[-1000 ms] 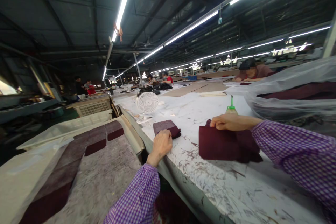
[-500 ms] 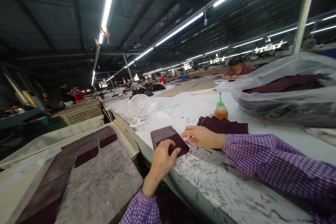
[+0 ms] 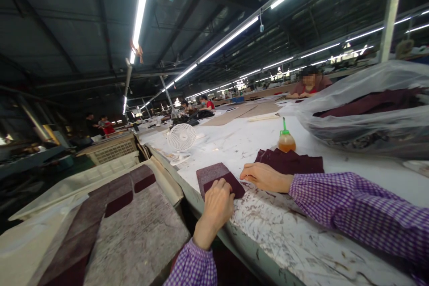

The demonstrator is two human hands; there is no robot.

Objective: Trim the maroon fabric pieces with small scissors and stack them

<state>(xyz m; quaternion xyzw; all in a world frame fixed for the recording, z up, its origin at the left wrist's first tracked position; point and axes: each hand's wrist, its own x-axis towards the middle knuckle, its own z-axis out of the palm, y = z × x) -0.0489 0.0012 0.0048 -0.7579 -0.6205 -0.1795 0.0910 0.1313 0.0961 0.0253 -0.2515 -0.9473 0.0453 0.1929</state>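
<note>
A maroon fabric piece (image 3: 214,174) with a greyish, mottled far part and a darker near strip lies at the table's left edge. My left hand (image 3: 219,199) is on its near edge, fingers bent and thumb drawn in against them; the fingertips are partly hidden. Just right of the piece, my right hand (image 3: 263,176) rests low over the table, its fingers curled together. Whether anything small is between them cannot be seen. Behind that hand is a fanned stack of maroon fabric pieces (image 3: 291,161).
A squeeze bottle (image 3: 286,140) with amber liquid stands behind the stack. A small white fan (image 3: 182,137) is at the table's left edge. A clear plastic bag (image 3: 368,136) holds maroon fabric at right. More maroon pieces lie on a grey board (image 3: 140,228) at left. A person (image 3: 310,82) sits across the table.
My left thumb has closed in toward the fingers at the fabric's near edge. My right hand's fingers have drawn together from a looser spread. The view has shifted slightly.
</note>
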